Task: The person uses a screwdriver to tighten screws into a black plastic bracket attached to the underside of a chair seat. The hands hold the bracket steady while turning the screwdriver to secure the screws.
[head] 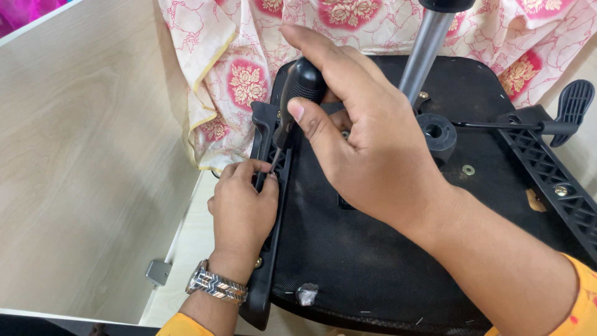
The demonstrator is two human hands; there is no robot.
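Over upturned black mesh chair seat (pixel 373 261): right hand (pixel 367 143) fingers wrapped on black-handled screwdriver (pixel 297 93), left hand (pixel 242 205) fingers pinching stiff black plastic armrest bracket (pixel 264 124); likely rigid, light; grip handle.

Two hands (pixel 242 205) — one screwdriver (pixel 297 99) — one chair base (pixel 373 249)

The left hand (pixel 242 205) sits at lower left of the frame, back upward, fingers curled tight with thumb and fingertips pinched together at its upper edge; its wrist (banded by a metal watch) runs down to the bottom edge. The right hand (pixel 367 143) fills the centre, forearm entering from the lower right corner, wrist bent, fingers wrapped in a grip, index finger stretched toward the upper left.
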